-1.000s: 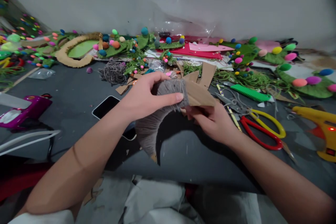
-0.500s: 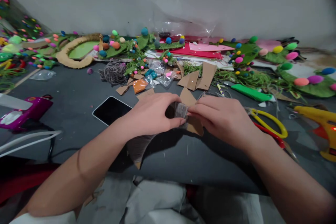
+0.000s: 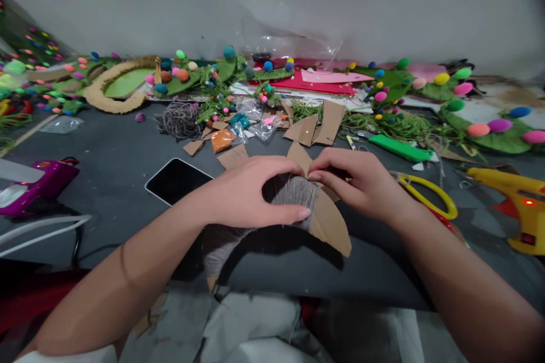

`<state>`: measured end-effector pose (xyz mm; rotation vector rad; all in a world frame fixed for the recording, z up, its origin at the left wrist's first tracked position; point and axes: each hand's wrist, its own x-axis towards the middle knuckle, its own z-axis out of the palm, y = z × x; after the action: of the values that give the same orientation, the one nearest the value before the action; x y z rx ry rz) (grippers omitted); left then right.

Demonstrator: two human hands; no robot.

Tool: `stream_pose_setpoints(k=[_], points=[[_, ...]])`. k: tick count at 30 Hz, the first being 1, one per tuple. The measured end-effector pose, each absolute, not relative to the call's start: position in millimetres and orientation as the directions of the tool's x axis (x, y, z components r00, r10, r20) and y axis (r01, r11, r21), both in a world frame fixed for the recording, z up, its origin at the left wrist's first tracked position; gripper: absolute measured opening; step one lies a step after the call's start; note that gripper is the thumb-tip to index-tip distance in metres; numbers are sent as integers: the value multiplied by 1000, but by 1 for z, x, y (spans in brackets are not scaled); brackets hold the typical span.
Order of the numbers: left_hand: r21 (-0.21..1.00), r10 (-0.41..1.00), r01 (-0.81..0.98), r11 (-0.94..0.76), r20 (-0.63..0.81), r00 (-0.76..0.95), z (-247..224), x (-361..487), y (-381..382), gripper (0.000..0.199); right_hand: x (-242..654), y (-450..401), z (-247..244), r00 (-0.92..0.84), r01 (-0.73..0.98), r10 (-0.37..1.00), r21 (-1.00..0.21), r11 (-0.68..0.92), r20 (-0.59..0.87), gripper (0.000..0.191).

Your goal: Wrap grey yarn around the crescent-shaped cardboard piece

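Observation:
A curved cardboard piece [image 3: 331,223], partly wrapped in grey yarn [image 3: 293,195], is held above the dark table. My left hand [image 3: 251,190] grips its wrapped part, thumb on the near face and fingers behind. Bare cardboard shows at its right end, and a small brown tip shows at its lower left end. My right hand [image 3: 351,181] is pinched at the upper edge, where the wrapping meets the bare cardboard. What lies between those fingertips is too small to make out, probably the yarn.
A phone [image 3: 176,180] lies left of the piece. Yellow-handled scissors [image 3: 430,195], a green cutter [image 3: 400,147] and a yellow glue gun [image 3: 511,184] are at the right. A purple glue gun [image 3: 46,184] stands left. Grey yarn [image 3: 179,119] and cardboard scraps [image 3: 330,122] lie behind.
The wrapped piece has turned in my left hand, so more yarn and the bare right end now face the camera. My right hand has shifted slightly to the upper edge.

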<state>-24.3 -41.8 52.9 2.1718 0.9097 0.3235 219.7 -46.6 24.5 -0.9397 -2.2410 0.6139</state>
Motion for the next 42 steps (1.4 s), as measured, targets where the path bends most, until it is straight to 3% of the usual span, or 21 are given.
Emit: stream_pose_setpoints(k=[10,15,20,25,28,33,42], points=[[785,789,438,-438,103,605,59,-24,-45,38,212,-48,16,-449,309,835,-821,480,319,19],[809,913,473,-349,181,365,61,-37,-36,43,198,-57,0,-479,321,771,-733,599,420,15],[610,948,726,-318,210,238,61,-50,-26,47,188,-68,1,-575,462,692,-525,715,436,22],[356,925,854,-380,140,353,55,-48,-20,49,184,-70,6,-670,591,657,-287,754,347,23],[293,881,836,-464,56,470,48,-45,-13,50,182,-68,7,-702,612,646,-212,762,299,25],[372,713,695,-616,-112,692,41,-45,1,55,187,-61,9,-744,578,600,-168,799,293,31],[506,586,563,-653,-134,799,50,-46,2,44,202,-49,9,-640,582,668,-328,744,381,24]])
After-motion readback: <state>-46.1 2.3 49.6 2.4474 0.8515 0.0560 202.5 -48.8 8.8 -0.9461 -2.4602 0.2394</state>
